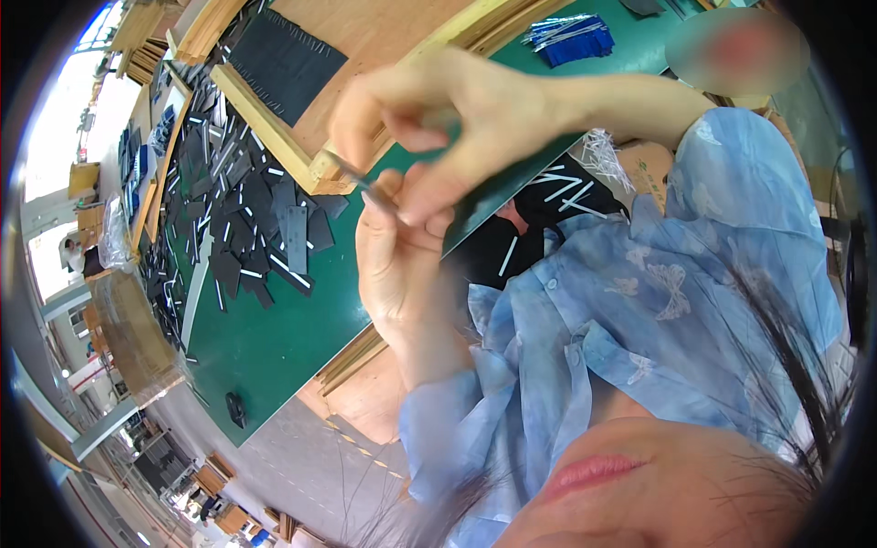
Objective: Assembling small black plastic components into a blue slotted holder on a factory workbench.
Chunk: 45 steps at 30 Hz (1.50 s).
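My left hand [395, 251] is raised above the green table, its fingers pinching a small, thin dark strip [373, 189]. Over it, my right hand [480, 114] reaches in from the upper right and is slightly blurred. Its bent index finger is at the strip's upper end, and its thumb is by the lower end, against the left fingers. The strip looks flat and narrow; motion blur and the fingers hide its detail.
Black flat pieces and white-edged strips lie heaped on the green table [265, 352]. A wooden frame [265, 128] borders a ridged black sheet [285, 64]. Beyond my right arm sits a blue bundle [580, 41]. White strips [571, 194] rest on black cloth at my lap.
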Each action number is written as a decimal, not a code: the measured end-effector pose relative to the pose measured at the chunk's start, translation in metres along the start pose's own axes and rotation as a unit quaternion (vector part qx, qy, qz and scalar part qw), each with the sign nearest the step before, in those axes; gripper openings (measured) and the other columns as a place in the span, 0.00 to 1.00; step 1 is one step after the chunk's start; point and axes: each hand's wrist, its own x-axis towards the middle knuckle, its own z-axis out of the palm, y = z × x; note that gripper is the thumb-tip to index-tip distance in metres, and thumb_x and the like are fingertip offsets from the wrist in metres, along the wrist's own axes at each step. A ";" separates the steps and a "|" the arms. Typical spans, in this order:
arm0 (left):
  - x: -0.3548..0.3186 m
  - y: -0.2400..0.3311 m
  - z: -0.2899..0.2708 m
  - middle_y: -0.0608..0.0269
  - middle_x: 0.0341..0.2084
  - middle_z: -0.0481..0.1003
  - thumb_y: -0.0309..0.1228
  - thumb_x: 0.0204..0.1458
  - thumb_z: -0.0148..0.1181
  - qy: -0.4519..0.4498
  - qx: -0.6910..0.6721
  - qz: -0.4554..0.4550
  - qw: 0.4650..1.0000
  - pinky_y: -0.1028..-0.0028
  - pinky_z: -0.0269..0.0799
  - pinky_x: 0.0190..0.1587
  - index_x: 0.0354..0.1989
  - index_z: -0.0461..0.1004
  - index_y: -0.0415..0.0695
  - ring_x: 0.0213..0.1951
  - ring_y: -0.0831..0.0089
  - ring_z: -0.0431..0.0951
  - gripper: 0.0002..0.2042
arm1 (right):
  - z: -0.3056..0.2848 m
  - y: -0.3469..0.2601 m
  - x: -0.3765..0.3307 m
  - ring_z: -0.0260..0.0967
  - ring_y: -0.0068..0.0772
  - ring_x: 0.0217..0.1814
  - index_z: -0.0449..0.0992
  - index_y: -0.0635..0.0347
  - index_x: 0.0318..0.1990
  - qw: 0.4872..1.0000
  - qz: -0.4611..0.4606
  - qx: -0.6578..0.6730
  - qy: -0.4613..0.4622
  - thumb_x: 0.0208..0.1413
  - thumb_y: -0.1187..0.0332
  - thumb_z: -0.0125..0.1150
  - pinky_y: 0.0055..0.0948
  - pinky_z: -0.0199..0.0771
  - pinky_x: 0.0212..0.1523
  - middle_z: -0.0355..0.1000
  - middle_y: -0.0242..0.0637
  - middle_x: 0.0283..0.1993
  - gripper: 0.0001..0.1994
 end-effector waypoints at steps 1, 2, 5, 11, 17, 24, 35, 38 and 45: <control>0.003 0.005 0.002 0.53 0.48 0.69 0.43 0.56 0.54 -0.040 0.001 -0.034 0.999 0.71 0.70 0.39 0.51 0.65 0.33 0.38 0.69 0.70 0.24 | -0.001 -0.004 0.013 0.54 0.10 0.26 0.74 0.58 0.37 0.998 0.037 0.046 0.003 0.38 0.68 0.69 0.15 0.54 0.25 0.70 0.22 0.39 0.16; 0.004 0.011 0.005 0.51 0.56 0.64 0.45 0.57 0.51 -0.078 0.002 -0.068 0.995 0.72 0.69 0.41 0.54 0.63 0.34 0.39 0.69 0.68 0.26 | -0.009 -0.002 0.033 0.59 0.15 0.26 0.75 0.59 0.36 0.999 -0.020 -0.042 0.006 0.41 0.69 0.68 0.18 0.59 0.25 0.71 0.26 0.36 0.13; 0.001 -0.002 0.007 0.49 0.54 0.66 0.44 0.60 0.48 -0.014 0.101 -0.021 0.995 0.75 0.70 0.38 0.55 0.61 0.31 0.38 0.70 0.69 0.26 | -0.043 0.027 0.073 0.68 0.33 0.32 0.77 0.59 0.33 0.940 -0.016 -0.341 0.012 0.39 0.65 0.66 0.31 0.67 0.31 0.73 0.37 0.33 0.13; -0.017 -0.005 -0.013 0.50 0.40 0.75 0.34 0.61 0.48 0.154 0.348 0.197 0.904 0.77 0.71 0.34 0.51 0.66 0.33 0.32 0.74 0.73 0.17 | -0.060 0.073 0.102 0.72 0.45 0.36 0.79 0.58 0.31 0.883 -0.036 -0.468 0.007 0.34 0.61 0.65 0.40 0.71 0.35 0.75 0.43 0.31 0.15; -0.009 0.016 -0.050 0.55 0.38 0.76 0.27 0.56 0.54 0.239 0.565 0.335 0.716 0.78 0.70 0.35 0.46 0.71 0.35 0.32 0.74 0.72 0.12 | -0.062 0.082 0.107 0.71 0.43 0.38 0.79 0.59 0.31 0.885 -0.045 -0.463 0.009 0.35 0.61 0.66 0.38 0.71 0.37 0.74 0.42 0.31 0.14; -0.004 0.088 -0.110 0.56 0.39 0.73 0.27 0.44 0.63 0.299 0.841 0.351 0.282 0.61 0.62 0.49 0.38 0.77 0.43 0.43 0.57 0.68 0.11 | -0.042 0.039 0.079 0.69 0.41 0.36 0.76 0.61 0.31 0.910 -0.089 -0.404 0.031 0.41 0.65 0.65 0.34 0.69 0.37 0.70 0.41 0.32 0.11; -0.035 0.044 -0.022 0.50 0.40 0.73 0.35 0.57 0.55 -0.020 0.235 0.165 0.958 0.67 0.76 0.39 0.47 0.66 0.33 0.38 0.60 0.76 0.18 | 0.029 -0.012 0.049 0.72 0.31 0.36 0.76 0.62 0.40 0.980 -0.141 -0.108 -0.094 0.42 0.64 0.68 0.29 0.71 0.36 0.74 0.35 0.42 0.17; -0.026 0.024 -0.007 0.47 0.43 0.72 0.37 0.59 0.50 -0.050 0.219 0.119 0.967 0.66 0.76 0.39 0.50 0.64 0.32 0.39 0.57 0.77 0.19 | 0.018 -0.018 0.032 0.71 0.30 0.35 0.75 0.61 0.40 0.987 -0.066 -0.084 -0.117 0.40 0.67 0.68 0.30 0.71 0.34 0.74 0.34 0.43 0.17; -0.029 0.020 0.030 0.54 0.31 0.75 0.34 0.61 0.48 0.118 0.417 0.245 0.867 0.78 0.72 0.28 0.48 0.69 0.30 0.26 0.75 0.74 0.17 | 0.011 -0.003 0.010 0.70 0.36 0.39 0.73 0.56 0.39 0.847 -0.261 -0.462 -0.018 0.33 0.69 0.68 0.35 0.73 0.35 0.68 0.32 0.38 0.19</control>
